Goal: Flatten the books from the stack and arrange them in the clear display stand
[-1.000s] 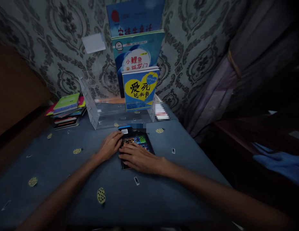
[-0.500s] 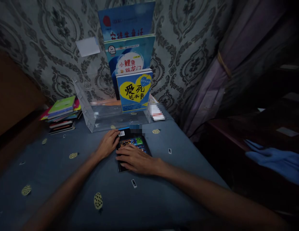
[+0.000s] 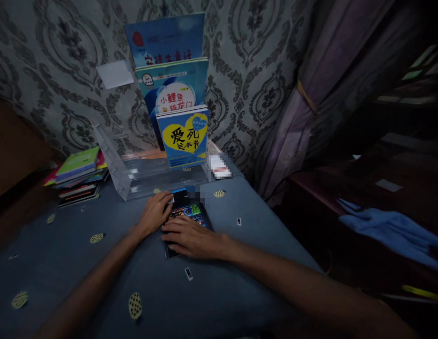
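A dark book (image 3: 199,211) with small colourful pictures and a blue strip at its far edge lies flat on the table. My right hand (image 3: 190,239) rests palm down across its near half, fingers stretched out and covering part of the pictures. At the book's far left corner, my left hand (image 3: 155,212) lies with its fingertips on the cover, over a pale label; its fingers are extended too. Behind the book stands a clear stepped rack (image 3: 111,165). On its right side it bears a blue and yellow book (image 3: 183,139), a teal book (image 3: 148,87) and a tall blue book (image 3: 165,40).
A pile of books (image 3: 77,165) sits left of the rack. White and red printed papers (image 3: 219,162) lie behind its right end. The table (image 3: 109,292) has a blue patterned cover, its right edge running diagonally. Beyond are a tied curtain (image 3: 287,127) and a blue cloth (image 3: 384,230).
The camera view has shifted, so the rack, books and table appear further left and slightly lower. Both hands stay on the dark book in nearly the same pose.
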